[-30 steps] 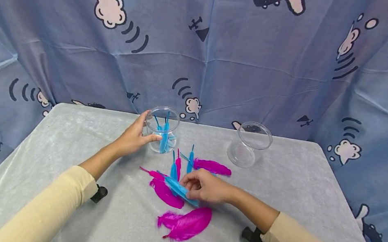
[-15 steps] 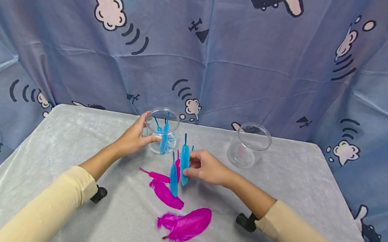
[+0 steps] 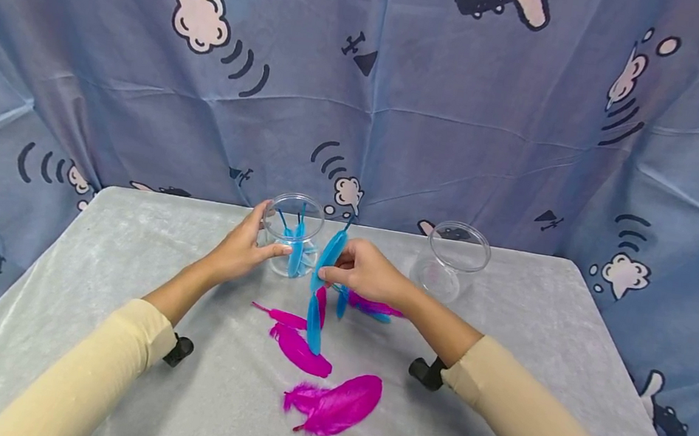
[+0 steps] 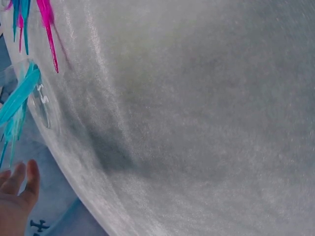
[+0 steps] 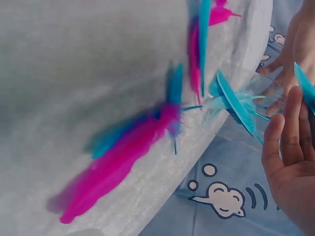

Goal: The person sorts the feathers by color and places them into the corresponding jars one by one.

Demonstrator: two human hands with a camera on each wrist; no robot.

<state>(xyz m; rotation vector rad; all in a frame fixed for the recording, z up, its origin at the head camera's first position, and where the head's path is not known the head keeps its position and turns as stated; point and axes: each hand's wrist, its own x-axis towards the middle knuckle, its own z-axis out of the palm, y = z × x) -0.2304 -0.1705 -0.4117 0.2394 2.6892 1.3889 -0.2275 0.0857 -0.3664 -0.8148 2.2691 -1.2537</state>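
Note:
In the head view my left hand (image 3: pixel 241 247) grips a clear plastic jar (image 3: pixel 316 237), thumb across its front and fingers round its left side. Several blue feathers (image 3: pixel 296 251) stand inside, quill ends up; they also show in the left wrist view as a slanting blue bunch (image 4: pixel 19 98). Just right of that jar, my right hand (image 3: pixel 375 274) pinches another blue feather (image 3: pixel 330 252) between thumb and fingers, held above the table with its quill pointing up. In the right wrist view part of this feather (image 5: pixel 306 87) shows at the frame's edge by the fingers.
A second clear jar (image 3: pixel 438 279) stands behind the right forearm. Magenta feathers (image 3: pixel 340 404) lie near the table's middle, with another magenta one (image 3: pixel 300 350) and a blue feather (image 3: pixel 314 326) beyond. More magenta and blue feathers (image 5: pixel 118 167) overlap under the right hand. A patterned curtain (image 3: pixel 368 86) hangs behind.
My right hand has lifted the blue feather off the pile, turned it upright and carried it up and away toward the left jar. The left hand and its jar have stayed put.

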